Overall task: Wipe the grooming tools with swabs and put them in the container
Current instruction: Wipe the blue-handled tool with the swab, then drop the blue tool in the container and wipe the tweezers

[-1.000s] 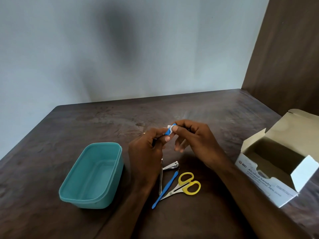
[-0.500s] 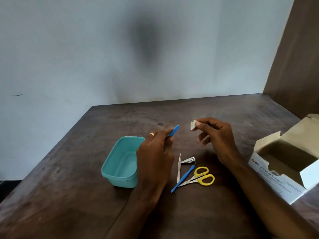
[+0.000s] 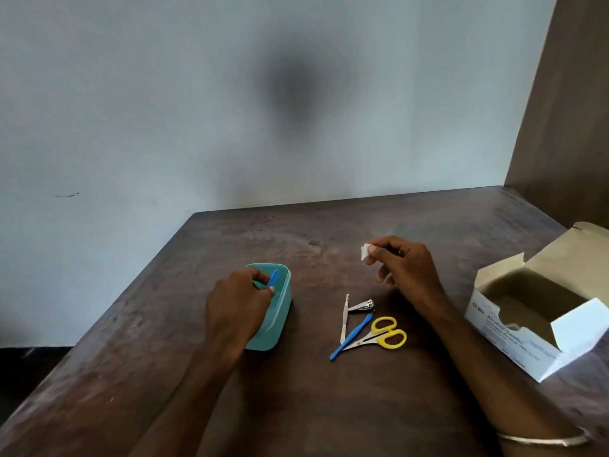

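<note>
My left hand [image 3: 239,300] hangs over the teal container [image 3: 278,319] and holds a blue-handled tool [image 3: 273,278] whose tip points down into it. Out to the right, above the table, my right hand [image 3: 400,263] pinches a small white swab [image 3: 365,252]. On the table between my arms lie a metal tweezers [image 3: 344,316], a nail clipper [image 3: 362,306], another blue-handled tool [image 3: 351,336] and yellow-handled scissors [image 3: 384,334].
An open white box of alcohol swabs [image 3: 514,338] stands at the right, flaps up. The brown table [image 3: 329,407] ends at a grey wall behind and a brown panel at the far right. The table's left edge runs diagonally past the container.
My hands have separated. The left hand carried the blue tool leftward and down over the container; the right hand stays up with the swab. The camera view has shifted left.
</note>
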